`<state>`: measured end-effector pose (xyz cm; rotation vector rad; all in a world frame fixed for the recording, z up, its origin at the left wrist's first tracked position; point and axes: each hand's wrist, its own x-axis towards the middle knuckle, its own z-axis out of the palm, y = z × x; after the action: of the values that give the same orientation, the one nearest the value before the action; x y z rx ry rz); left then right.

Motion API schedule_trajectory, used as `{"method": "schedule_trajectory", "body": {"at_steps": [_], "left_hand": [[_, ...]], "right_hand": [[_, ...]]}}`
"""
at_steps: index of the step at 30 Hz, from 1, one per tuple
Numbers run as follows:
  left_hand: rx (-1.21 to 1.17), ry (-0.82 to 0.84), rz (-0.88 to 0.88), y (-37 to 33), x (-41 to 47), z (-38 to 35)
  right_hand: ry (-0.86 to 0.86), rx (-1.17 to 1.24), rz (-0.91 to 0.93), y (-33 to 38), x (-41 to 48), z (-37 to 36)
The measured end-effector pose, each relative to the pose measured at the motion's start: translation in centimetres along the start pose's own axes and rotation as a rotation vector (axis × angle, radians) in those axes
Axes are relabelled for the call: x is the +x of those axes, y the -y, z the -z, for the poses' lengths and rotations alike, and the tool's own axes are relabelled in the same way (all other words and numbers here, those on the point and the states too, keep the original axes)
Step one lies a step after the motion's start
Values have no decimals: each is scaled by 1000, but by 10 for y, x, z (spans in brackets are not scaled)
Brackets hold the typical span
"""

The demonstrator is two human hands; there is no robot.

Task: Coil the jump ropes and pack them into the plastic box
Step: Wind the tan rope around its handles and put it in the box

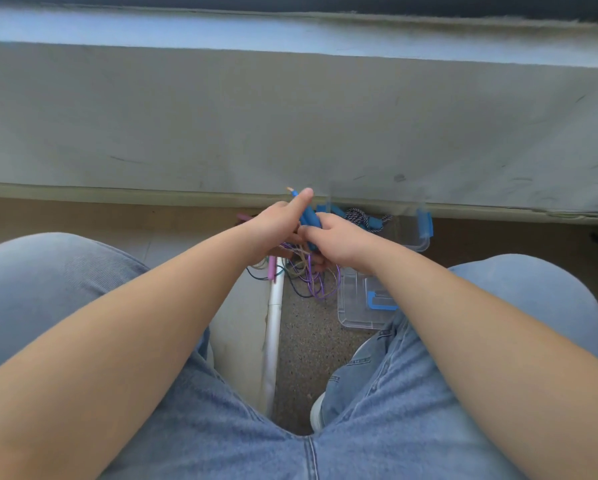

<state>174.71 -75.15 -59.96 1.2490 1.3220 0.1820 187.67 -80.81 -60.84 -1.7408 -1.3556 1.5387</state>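
Observation:
My left hand (pixel 276 223) and my right hand (pixel 339 240) meet in the middle, both holding the blue handles (pixel 309 220) of a jump rope. The left index finger points straight out past them. Loops of purple and dark rope (pixel 311 278) hang below the hands, with a pink handle (pixel 272 268) among them. Behind the right hand stands the clear plastic box (pixel 418 233) with blue latches, holding a striped rope with blue handles (pixel 356 214). Its clear lid (pixel 359 306) lies on the floor below the right wrist.
I sit with my knees in blue jeans on both sides. A white pipe (pixel 273 334) runs along the speckled floor between my legs. A grey wall (pixel 290 126) rises just behind the box. A shoe (pixel 316 414) shows near the bottom.

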Motion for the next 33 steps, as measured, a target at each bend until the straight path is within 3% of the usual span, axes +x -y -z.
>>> {"method": "schedule_trajectory", "body": {"at_steps": [2,4,6,9,11,14,17,19,23,27,30,33], "left_hand": [[140,-237,-91,6,13,5],[85,-371,-235,10,18,8],[-30,-265,-401,8,17,4],[-176,-130,-360,3,13,-2],[65,-168,-387,6,16,-1],[537,-194,-408,11,17,0],[737,-97,-416,17,13,-8],[855,-31,-471,18,10,-13],[1202,30,-705,8,1,-12],[1229,-16,-905,-9,1,10],[1109,-61,-820,-12,6,22],[897,-67,-635,-7,12,23]], "right_hand": [[51,38,-12,-2,-2,4],[125,102,-6,-2,-6,7],[168,133,26,1,-8,10],[95,244,74,7,-7,14],[-40,233,67,7,-3,17],[-259,18,26,-2,8,20],[-396,-140,2,-6,12,23],[-426,-424,17,-9,12,22],[-335,-840,36,-20,7,19],[-32,-1038,103,-29,-1,17],[64,-1041,273,-26,-8,8],[26,-910,424,-18,-12,4]]}}
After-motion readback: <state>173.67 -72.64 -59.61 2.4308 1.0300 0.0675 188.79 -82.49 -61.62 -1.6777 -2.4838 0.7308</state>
